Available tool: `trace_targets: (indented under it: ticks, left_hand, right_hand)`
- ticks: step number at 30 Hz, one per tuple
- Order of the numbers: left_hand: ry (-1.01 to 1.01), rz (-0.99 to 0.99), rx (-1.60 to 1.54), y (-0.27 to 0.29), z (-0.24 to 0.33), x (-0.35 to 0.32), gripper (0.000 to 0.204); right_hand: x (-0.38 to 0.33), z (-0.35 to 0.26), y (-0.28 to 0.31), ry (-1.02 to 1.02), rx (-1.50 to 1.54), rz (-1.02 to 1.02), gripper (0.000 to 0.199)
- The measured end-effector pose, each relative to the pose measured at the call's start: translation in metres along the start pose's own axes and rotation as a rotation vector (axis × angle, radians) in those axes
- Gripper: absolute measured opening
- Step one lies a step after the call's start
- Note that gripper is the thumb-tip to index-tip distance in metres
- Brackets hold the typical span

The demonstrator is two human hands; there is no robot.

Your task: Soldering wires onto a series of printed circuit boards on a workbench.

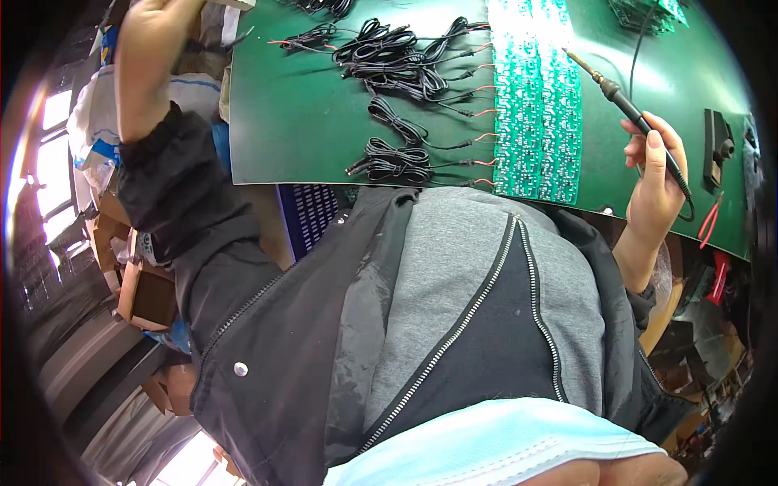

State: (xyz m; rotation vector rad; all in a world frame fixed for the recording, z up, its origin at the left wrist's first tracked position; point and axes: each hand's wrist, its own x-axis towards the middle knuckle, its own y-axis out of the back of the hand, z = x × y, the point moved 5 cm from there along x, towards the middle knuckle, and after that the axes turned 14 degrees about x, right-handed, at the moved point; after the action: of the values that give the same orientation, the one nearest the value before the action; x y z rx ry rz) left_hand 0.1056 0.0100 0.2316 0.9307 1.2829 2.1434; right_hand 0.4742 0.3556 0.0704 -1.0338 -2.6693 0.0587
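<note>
My right hand (655,174) is closed around the handle of a soldering iron (626,104). Its bare metal tip points up and left, over the right side of a panel of green circuit boards (519,121). Thin red wires join the panel's left edge to black cables, tied in coiled bundles (397,166). More black cable bundles (389,50) lie in a heap farther up the table. My left hand (158,40) is raised beyond the table's left edge, its fingers cut off by the picture's top, so its grip is hidden.
The green tabletop (284,130) ends close in front of my body. A black holder (716,147) and a red-handled tool (710,220) lie at the right. More green boards (648,14) are stacked far right. A blue crate (309,212) and cardboard boxes (150,296) stand lower left.
</note>
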Motion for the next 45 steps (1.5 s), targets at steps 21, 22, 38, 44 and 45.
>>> trace_targets:
  ticks: [21, 22, 38, 44, 45]
  left_hand:
    - [0.117, 0.463, -0.293, -0.031, -0.004, -0.035, 0.028]
    - [0.219, 0.518, -0.526, -0.035, -0.015, -0.033, 0.029]
    - [-0.509, -0.235, 0.439, -0.219, -0.019, -0.040, 0.015]
    - [-0.515, -0.046, 0.349, -0.186, -0.029, -0.019, 0.016]
    - [-0.526, 0.035, 0.383, -0.161, -0.024, -0.013, 0.016]
  right_hand:
    - [0.001, -0.008, -0.025, -0.004, -0.032, -0.021, 0.028]
    - [0.002, -0.009, -0.025, -0.002, -0.032, -0.016, 0.028]
    - [-0.003, -0.011, -0.010, -0.011, -0.058, -0.016, 0.027]
    - [0.007, -0.007, -0.009, -0.019, -0.079, -0.014, 0.027]
    - [0.011, -0.007, -0.012, -0.017, -0.064, -0.052, 0.027]
